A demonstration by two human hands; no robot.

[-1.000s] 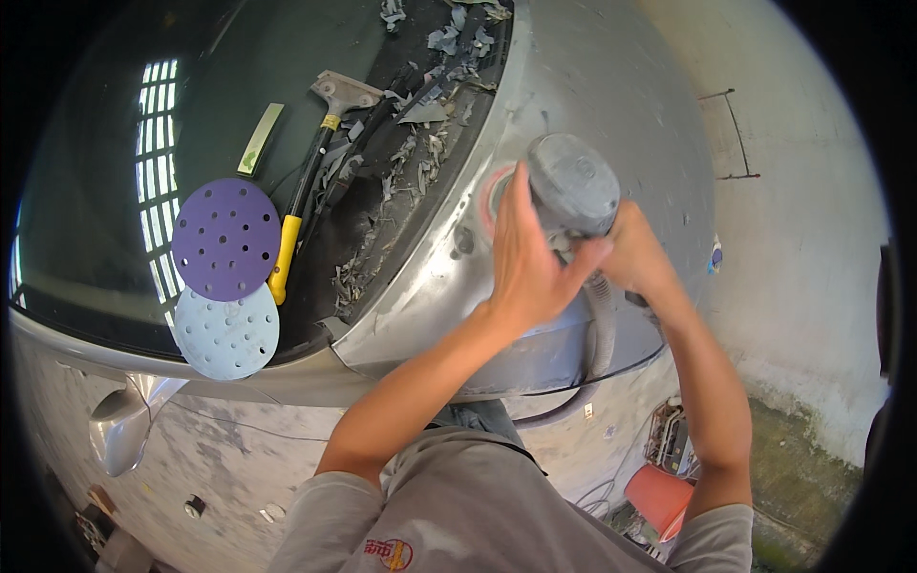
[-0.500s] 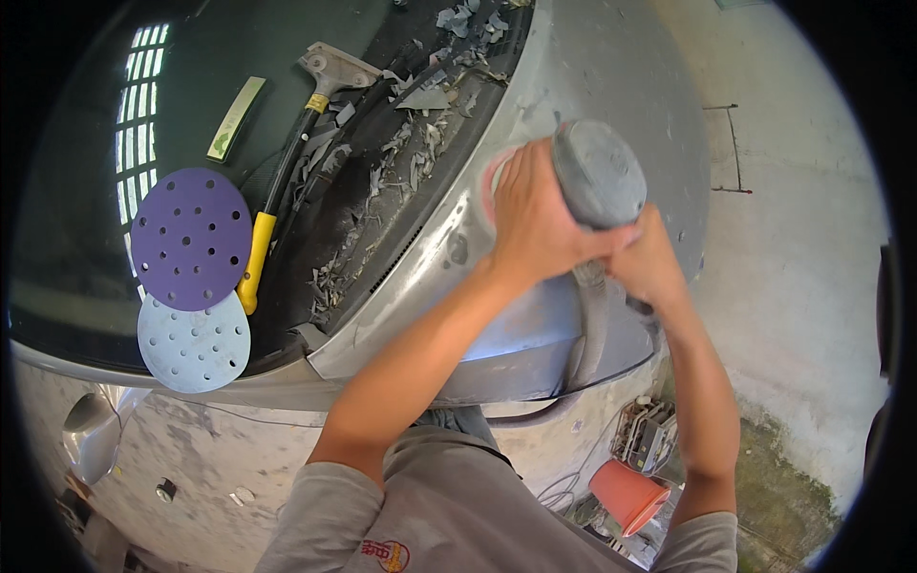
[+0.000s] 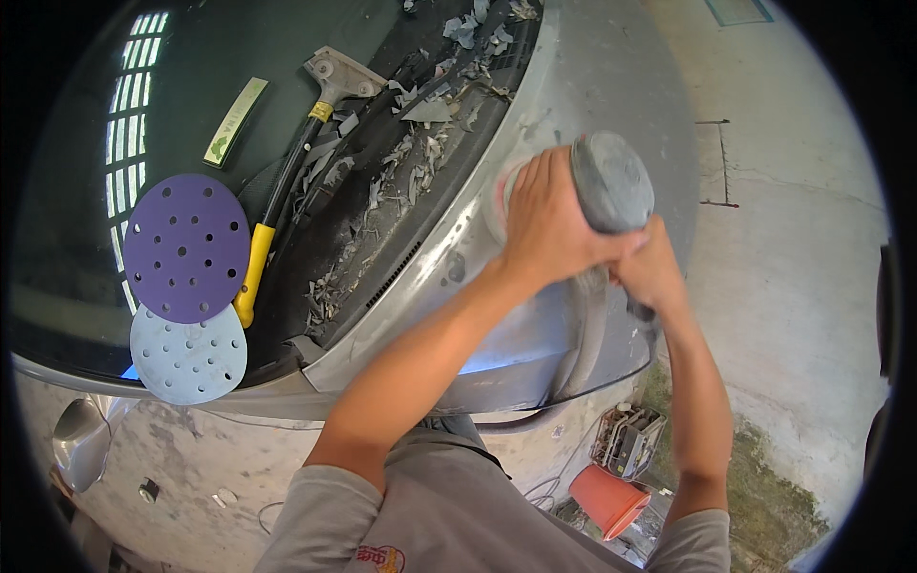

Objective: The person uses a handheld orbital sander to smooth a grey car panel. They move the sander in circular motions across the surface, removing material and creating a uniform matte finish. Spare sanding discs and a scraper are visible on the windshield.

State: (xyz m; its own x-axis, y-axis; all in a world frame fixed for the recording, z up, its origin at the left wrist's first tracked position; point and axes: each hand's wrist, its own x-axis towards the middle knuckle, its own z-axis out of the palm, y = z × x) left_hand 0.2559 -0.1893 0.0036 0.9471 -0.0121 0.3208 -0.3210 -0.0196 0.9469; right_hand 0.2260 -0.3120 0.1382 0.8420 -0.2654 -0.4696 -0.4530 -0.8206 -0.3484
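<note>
A grey-topped disc sander (image 3: 616, 181) rests on the grey car hood (image 3: 611, 72), its pad edge just showing beside my fingers. My left hand (image 3: 546, 215) is closed over the side of the sander's head. Lower down, my right hand (image 3: 652, 267) wraps round its handle, which is mostly hidden. From the sander a thick grey hose (image 3: 581, 329) runs down over the hood's near edge. Bare, shiny patches and dark spots mark the hood to the left of the sander.
On the windshield lie a purple perforated sanding disc (image 3: 186, 244), a pale blue one (image 3: 188, 358), a yellow-and-black scraper (image 3: 277, 210) and a small pale strip (image 3: 235, 122). Paint flakes (image 3: 382, 191) litter the black cowl. An orange bucket (image 3: 607, 501) stands on the floor at the lower right.
The whole view has shifted slightly. Both hands keep their hold on the sander, which stays on nearly the same part of the hood.
</note>
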